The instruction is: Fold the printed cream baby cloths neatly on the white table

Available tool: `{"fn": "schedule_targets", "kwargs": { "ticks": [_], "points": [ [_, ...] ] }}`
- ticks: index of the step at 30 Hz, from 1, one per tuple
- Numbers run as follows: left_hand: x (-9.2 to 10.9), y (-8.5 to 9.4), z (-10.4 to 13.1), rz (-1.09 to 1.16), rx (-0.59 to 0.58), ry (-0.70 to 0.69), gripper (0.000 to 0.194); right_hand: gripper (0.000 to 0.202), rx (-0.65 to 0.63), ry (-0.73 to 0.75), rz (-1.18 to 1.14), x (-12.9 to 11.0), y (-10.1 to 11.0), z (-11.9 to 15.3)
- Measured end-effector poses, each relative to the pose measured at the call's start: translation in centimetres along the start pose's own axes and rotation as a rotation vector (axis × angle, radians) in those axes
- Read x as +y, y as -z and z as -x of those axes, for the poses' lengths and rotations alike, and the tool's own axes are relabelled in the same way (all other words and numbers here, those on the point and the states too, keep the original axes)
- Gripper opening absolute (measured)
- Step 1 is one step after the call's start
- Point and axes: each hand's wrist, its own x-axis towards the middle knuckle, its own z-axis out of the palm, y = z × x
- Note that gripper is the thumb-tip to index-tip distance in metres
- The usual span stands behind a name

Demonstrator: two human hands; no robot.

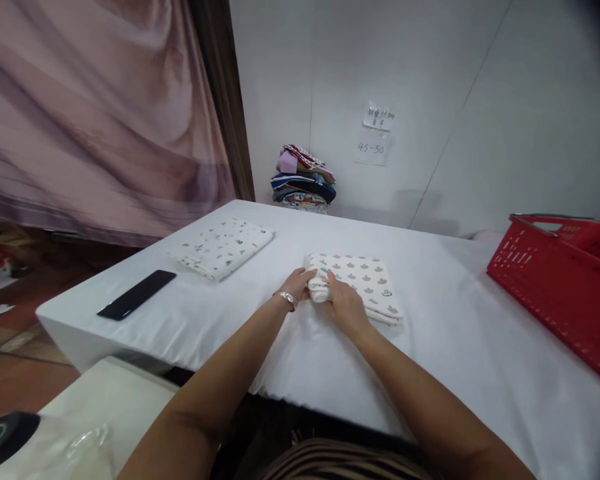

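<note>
A white cloth with grey printed shapes [363, 277] lies folded flat on the white-covered table [445, 333]. At its near left corner, a small thick folded or rolled white piece [319, 291] is held between both hands. My left hand [299, 284], with a silver bracelet at the wrist, closes on its left side. Fingers of my right hand [347, 304] grip its right side, resting over the printed cloth's near edge. Whether the small piece is part of the printed cloth I cannot tell.
Another folded patterned cloth [227, 247] lies to the left, with a black phone-like slab [137, 295] nearer. A red basket [560, 287] stands at the right. Stacked folded fabrics [304, 180] sit beyond the far edge, by a wall with paper notes [373, 147].
</note>
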Motion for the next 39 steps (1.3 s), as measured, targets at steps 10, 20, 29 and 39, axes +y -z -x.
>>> {"fn": "schedule_targets", "kwargs": {
  "ticks": [10, 20, 29, 39],
  "points": [
    [-1.3, 3.0, 0.7, -0.504, 0.041, -0.549, 0.081, 0.063, 0.039, -0.231, -0.329, 2.4, 10.7, -2.6],
    [1.6, 2.4, 3.4, 0.007, -0.212, -0.491, 0.066, 0.065, 0.17, -0.394, -1.047, 2.6, 18.9, -4.2],
    [12.8, 1.0, 5.0, 0.037, -0.094, -0.638, 0.05, 0.029, 0.219, -0.649, -1.491, 3.9, 17.7, -2.8],
    [8.6, -4.0, -7.2, -0.706, -0.071, -0.219, 0.028, 0.023, 0.247, -1.196, -1.483, 9.0, 6.7, 1.1]
  ]
}}
